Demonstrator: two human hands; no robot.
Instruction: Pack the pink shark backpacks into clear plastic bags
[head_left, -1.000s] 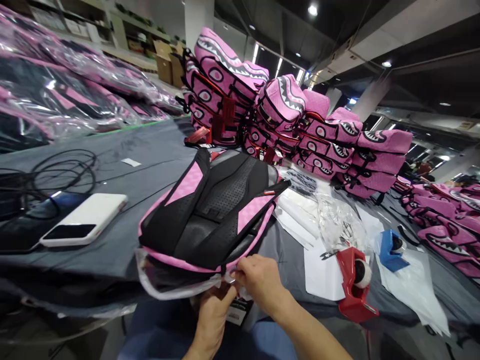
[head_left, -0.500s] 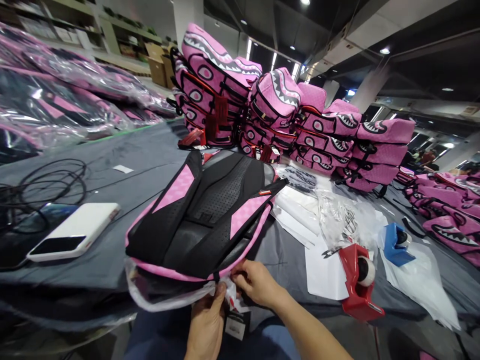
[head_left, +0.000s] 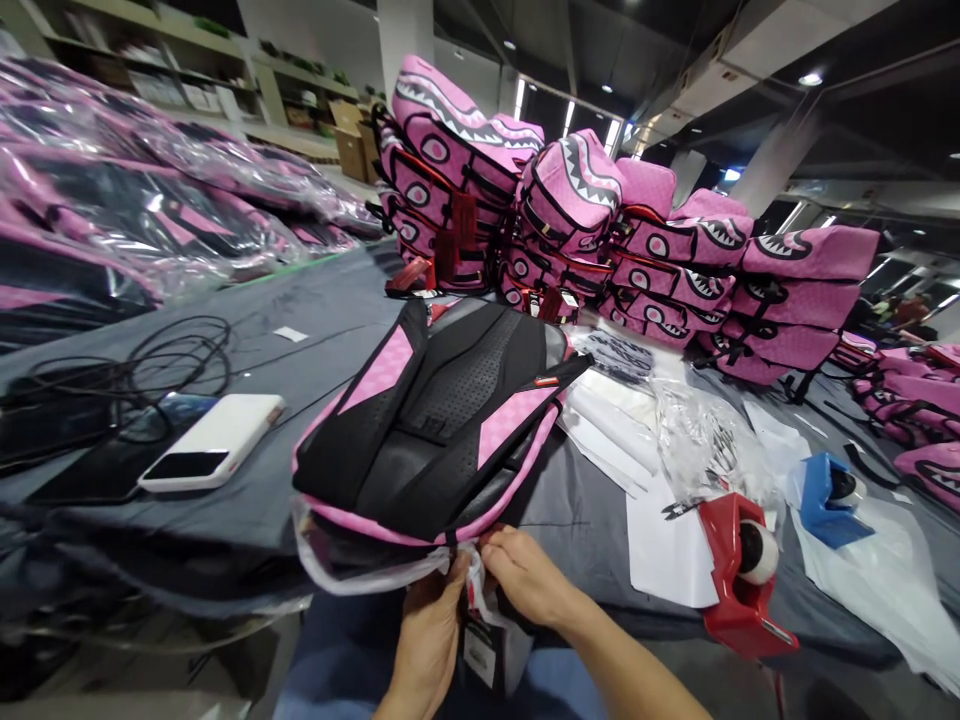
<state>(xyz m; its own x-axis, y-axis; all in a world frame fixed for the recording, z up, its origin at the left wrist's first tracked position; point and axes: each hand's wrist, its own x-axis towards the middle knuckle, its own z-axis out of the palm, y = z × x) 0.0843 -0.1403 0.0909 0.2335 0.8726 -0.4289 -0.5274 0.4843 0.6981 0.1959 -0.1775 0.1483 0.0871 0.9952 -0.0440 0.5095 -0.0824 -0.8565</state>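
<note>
A pink and black backpack (head_left: 450,400) lies on the table with its padded back and shoulder straps facing up. Along its near edge hangs a whitish clear plastic bag (head_left: 360,583), bunched up below the pink piping. My left hand (head_left: 430,635) pinches this plastic just under the backpack, fingers closed. Beside it, my right hand (head_left: 525,577) is closed too, its fingertips on the bunched plastic at the backpack's lower edge. Exactly what lies under the right fingertips is partly hidden. A black tag with a white label (head_left: 478,655) dangles between and below my hands.
Stacked pink backpacks (head_left: 570,215) stand behind, and plastic-wrapped ones (head_left: 187,215) are piled at left. A white power bank (head_left: 214,445) and black cables (head_left: 176,355) lie left. Right are white papers (head_left: 664,550), a red tape dispenser (head_left: 739,590) and a blue tape dispenser (head_left: 829,505).
The view has shifted, so the table and its things appear slightly further right. My hands stay at the backpack's near edge, and the tag hangs with more plastic showing around it.
</note>
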